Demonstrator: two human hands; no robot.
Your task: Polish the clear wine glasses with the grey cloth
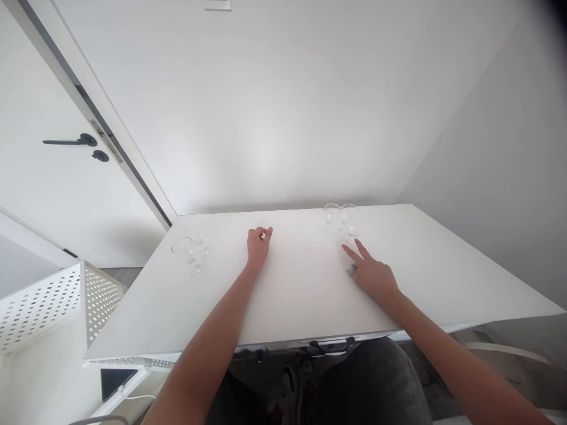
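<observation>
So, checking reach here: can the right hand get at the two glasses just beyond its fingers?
Probably yes. The right hand rests open on the table, fingers pointing at the glasses; only bare surface lies between, with nothing in the way.

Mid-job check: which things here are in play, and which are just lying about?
In play:
- two clear glasses just beyond the outstretched fingers of the right hand
- two more glasses to the left of the curled left hand
- white table under them all

Lying about:
- perforated white rack at the left
- door handle
</observation>
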